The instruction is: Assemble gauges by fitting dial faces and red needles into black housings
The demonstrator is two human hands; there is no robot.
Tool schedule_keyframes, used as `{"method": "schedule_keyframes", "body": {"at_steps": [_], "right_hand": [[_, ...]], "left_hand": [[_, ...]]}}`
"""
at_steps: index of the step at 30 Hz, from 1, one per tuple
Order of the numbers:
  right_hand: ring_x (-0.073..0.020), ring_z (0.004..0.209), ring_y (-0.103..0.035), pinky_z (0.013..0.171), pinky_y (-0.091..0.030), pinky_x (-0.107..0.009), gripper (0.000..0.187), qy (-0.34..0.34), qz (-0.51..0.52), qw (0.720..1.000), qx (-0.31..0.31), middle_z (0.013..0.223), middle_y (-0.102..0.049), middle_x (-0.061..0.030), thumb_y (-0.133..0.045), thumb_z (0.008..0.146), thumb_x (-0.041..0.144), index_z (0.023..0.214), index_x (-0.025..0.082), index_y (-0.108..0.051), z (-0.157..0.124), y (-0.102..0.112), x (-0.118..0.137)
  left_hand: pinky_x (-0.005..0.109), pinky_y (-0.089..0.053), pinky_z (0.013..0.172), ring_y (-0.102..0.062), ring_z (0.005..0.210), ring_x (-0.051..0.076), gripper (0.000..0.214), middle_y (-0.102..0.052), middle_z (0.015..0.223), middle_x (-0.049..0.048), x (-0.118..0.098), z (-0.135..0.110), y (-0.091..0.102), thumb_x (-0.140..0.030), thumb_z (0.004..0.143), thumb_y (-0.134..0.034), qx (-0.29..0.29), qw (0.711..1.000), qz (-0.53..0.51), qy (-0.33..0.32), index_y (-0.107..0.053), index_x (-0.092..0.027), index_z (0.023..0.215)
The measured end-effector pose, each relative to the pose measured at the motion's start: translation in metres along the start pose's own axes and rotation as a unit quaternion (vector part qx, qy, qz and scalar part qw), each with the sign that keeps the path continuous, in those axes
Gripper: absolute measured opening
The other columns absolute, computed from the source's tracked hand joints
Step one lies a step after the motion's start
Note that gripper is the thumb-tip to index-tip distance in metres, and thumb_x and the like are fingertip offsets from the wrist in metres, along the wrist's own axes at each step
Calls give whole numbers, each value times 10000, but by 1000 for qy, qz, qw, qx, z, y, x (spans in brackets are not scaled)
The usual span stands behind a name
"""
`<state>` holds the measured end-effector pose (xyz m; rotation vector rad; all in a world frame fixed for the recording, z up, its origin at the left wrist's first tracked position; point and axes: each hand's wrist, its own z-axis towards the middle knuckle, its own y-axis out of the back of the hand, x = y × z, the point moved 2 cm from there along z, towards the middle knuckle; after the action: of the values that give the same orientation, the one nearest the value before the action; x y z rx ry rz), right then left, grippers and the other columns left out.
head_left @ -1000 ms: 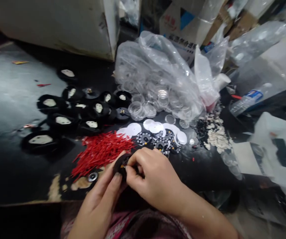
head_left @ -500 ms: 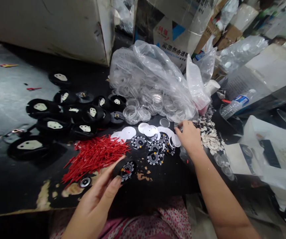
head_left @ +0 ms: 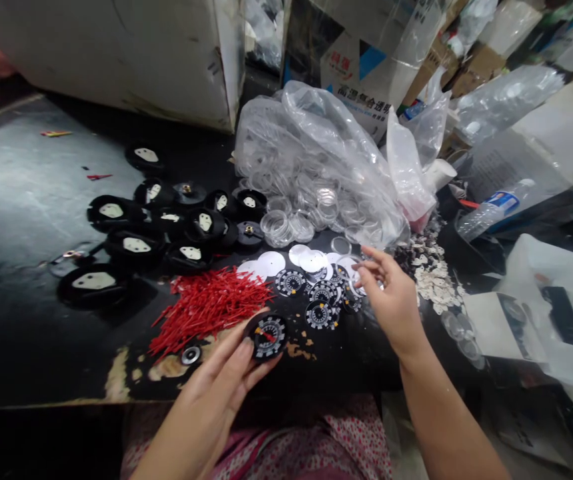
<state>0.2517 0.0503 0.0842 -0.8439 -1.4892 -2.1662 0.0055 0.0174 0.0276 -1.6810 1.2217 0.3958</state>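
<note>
My left hand [head_left: 226, 373] is closed around a round black dial gauge [head_left: 267, 335], face up, with a red and yellow pointer over its white markings. In my right hand [head_left: 389, 290], thumb and fingers pinch what looks like a clear round plastic lens [head_left: 355, 281], partly hidden by the fingers. Beneath and beside it lie printed black dial discs [head_left: 319, 315] and white discs [head_left: 271, 264]. A heap of red pointers [head_left: 211, 300] lies just beyond my left hand. A small silver-rimmed black ring [head_left: 191, 355] rests near the table's front edge.
Behind the discs, a clear plastic bag [head_left: 316, 127] spills many clear lenses [head_left: 281, 227]. Black gauge housings [head_left: 136, 243] crowd the left side. Small white plates [head_left: 436, 280] are piled at right, near a plastic bottle [head_left: 496, 207] and a white box [head_left: 496, 327].
My right hand has lifted slightly from beside the lenses with what looks like a clear lens. The gauge in my left hand has turned its face more upward. The camera view has shifted left.
</note>
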Motion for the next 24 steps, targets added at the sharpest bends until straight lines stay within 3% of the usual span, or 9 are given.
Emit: {"method": "schedule_keyframes", "body": {"at_steps": [4,6,9,12,15,17,20,24], "right_hand": [[-198,967,-671,874,-507,-379,277,179,-28,981,61,1077,-736,-74,-526,940,162,1202,183,-614,-36,-34,51],[-217,1027,-636,891,-473,-411,282,247,-40,963,99,1130,-728,-63,-542,927,128,1193,187,-617,-50,-44,67],[-260,1115,-580,928,-405,-467,307,288,-47,948,123,1221,-699,-28,-599,892,133,1184,223,-620,-60,-45,78],[-232,1053,-592,904,-414,-432,238,256,7,959,123,1106,-735,-16,-587,896,144,1105,243,-643,-57,-40,80],[-177,902,-599,809,-451,-339,133,135,76,982,108,939,-700,-27,-525,949,224,1004,224,-646,-44,-40,78],[-163,802,-579,729,-437,-305,242,77,68,984,144,837,-643,-25,-451,991,323,867,205,-622,-36,-48,76],[-146,649,-510,631,-372,-285,412,63,31,979,193,666,-541,3,-320,1023,375,701,205,-513,-30,-61,76],[-138,634,-477,630,-343,-279,396,76,35,982,169,652,-488,11,-292,1019,347,680,209,-446,-29,-65,76]], "left_hand": [[364,-543,974,-689,1053,207,249,-735,1154,51,-7,-1,-21,-390,910,-603,30,984,-143,104,-718,-229,1060],[349,-544,958,-699,1013,191,253,-751,1091,58,-9,1,-21,-401,911,-602,15,979,-169,109,-720,-213,1031],[343,-538,953,-678,1062,208,278,-733,1128,74,-12,4,-15,-419,901,-612,5,984,-163,78,-700,-199,1046],[331,-532,960,-634,1157,234,211,-703,1207,66,-11,4,-13,-349,886,-645,13,993,-108,44,-699,-211,1037],[331,-532,969,-552,1273,256,296,-624,1355,37,-2,3,-13,-339,874,-656,28,999,-33,17,-680,-261,1158],[360,-509,1009,-486,1338,268,391,-556,1438,19,4,1,-12,-363,878,-645,45,999,18,1,-630,-304,1264],[384,-397,1119,-406,1399,255,454,-492,1494,-10,9,-2,-12,-370,892,-623,86,993,72,-24,-566,-349,1342],[357,-323,1163,-401,1403,229,472,-523,1469,-11,5,-3,-10,-347,886,-637,92,986,125,-56,-556,-336,1350]]}}
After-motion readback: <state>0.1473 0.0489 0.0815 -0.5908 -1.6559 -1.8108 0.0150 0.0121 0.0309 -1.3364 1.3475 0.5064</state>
